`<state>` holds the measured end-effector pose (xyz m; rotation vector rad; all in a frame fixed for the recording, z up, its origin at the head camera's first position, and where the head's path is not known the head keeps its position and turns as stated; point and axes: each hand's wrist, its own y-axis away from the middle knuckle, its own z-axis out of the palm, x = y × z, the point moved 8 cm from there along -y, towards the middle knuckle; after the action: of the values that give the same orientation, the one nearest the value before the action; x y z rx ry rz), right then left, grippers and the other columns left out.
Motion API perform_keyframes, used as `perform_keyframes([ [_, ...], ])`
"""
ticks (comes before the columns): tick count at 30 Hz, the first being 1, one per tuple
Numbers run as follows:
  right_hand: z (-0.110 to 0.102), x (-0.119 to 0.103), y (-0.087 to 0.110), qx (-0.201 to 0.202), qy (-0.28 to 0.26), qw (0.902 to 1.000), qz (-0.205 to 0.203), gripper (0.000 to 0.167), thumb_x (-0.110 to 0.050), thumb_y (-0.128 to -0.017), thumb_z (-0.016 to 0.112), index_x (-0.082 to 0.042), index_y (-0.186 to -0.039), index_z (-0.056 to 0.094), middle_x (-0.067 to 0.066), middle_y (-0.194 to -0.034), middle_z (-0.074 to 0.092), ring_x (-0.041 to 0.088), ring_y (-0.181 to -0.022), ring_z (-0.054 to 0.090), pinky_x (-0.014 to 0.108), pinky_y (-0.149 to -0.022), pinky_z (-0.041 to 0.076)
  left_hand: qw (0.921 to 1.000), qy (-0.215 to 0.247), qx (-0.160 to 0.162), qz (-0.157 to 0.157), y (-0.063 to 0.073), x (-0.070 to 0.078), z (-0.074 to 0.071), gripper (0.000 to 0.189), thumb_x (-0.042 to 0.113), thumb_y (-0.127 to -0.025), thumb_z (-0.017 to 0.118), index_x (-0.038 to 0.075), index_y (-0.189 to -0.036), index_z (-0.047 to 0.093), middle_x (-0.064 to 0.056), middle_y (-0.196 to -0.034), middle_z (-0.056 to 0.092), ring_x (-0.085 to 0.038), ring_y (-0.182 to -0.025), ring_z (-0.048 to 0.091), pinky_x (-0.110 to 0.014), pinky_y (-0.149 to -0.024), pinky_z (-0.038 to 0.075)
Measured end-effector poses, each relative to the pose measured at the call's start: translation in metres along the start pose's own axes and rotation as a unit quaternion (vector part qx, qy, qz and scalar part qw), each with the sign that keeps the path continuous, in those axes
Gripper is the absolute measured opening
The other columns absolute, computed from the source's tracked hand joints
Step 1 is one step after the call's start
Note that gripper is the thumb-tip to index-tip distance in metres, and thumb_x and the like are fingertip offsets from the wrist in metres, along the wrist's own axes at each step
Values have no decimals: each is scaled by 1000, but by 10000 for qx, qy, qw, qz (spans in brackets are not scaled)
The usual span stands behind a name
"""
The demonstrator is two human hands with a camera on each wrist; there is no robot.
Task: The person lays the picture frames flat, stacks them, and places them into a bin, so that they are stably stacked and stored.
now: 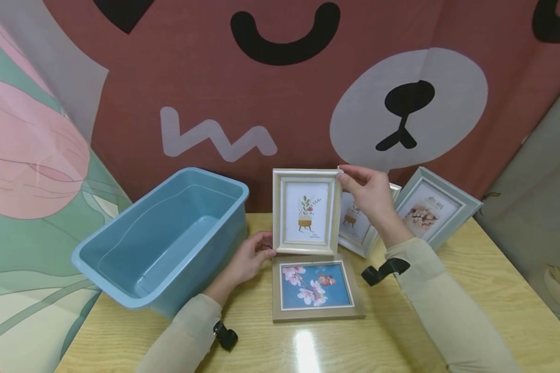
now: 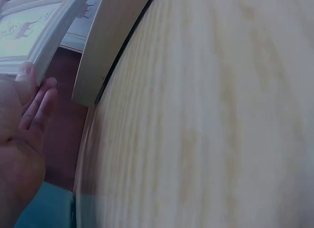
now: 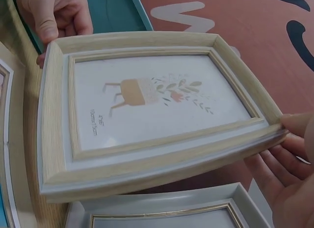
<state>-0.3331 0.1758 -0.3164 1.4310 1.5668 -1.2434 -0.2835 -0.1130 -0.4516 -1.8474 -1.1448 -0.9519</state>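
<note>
A cream photo frame (image 1: 306, 207) with a potted-plant print stands nearly upright between my hands. My left hand (image 1: 247, 261) pinches its lower left corner; in the left wrist view, the thumb (image 2: 25, 73) lies on the front with fingers behind. At the upper right corner, my right hand (image 1: 366, 192) grips the edge between thumb and fingers, as the right wrist view also shows. Just below the cream frame lies a brown photo frame (image 1: 317, 290) with a bird-and-blossom picture, face up on the table.
A blue plastic bin (image 1: 205, 269) stands on the left, beside my left forearm. Behind my right hand, a pale photo frame (image 1: 358, 235) and a grey-green photo frame (image 1: 431, 210) lean at angles. A printed cloth (image 1: 205, 77) hangs behind the wooden table (image 1: 485, 311).
</note>
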Motion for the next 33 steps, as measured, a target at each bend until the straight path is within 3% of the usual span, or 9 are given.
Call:
perform_keyframes([
  [7,0,1,2,-124,-54,9999,-41,41,-33,-111,63,-14,-147,68,13,-142,72,1,-100,75,15,-71,55,9997,119,152,143,2,2,-4,39,-5,-98,70,-12,-136,62,-26,-115,75,-41,-111,72,-34,-100,61],
  [14,-2,7,3,-127,-234,9996,-97,39,-29,-111,62,-15,-147,68,11,-146,71,4,-103,77,17,-92,60,9992,57,355,179,6,4,-9,40,-4,-97,72,-11,-136,64,-26,-116,75,-42,-111,73,-36,-101,62],
  [24,-5,13,6,-83,-811,9964,-211,35,-20,-108,67,-6,-140,72,19,-143,70,0,-93,78,18,-89,63,9984,272,442,242,11,4,-13,44,-6,-96,72,-11,-138,62,-28,-119,75,-44,-112,72,-33,-102,62],
  [33,-6,19,9,-118,-1354,9903,-297,37,-16,-106,71,4,-137,70,1,-126,75,2,-90,80,22,-88,65,9962,647,573,72,15,1,-18,42,-8,-95,72,-12,-136,62,-32,-120,74,-38,-111,74,-23,-96,61],
])
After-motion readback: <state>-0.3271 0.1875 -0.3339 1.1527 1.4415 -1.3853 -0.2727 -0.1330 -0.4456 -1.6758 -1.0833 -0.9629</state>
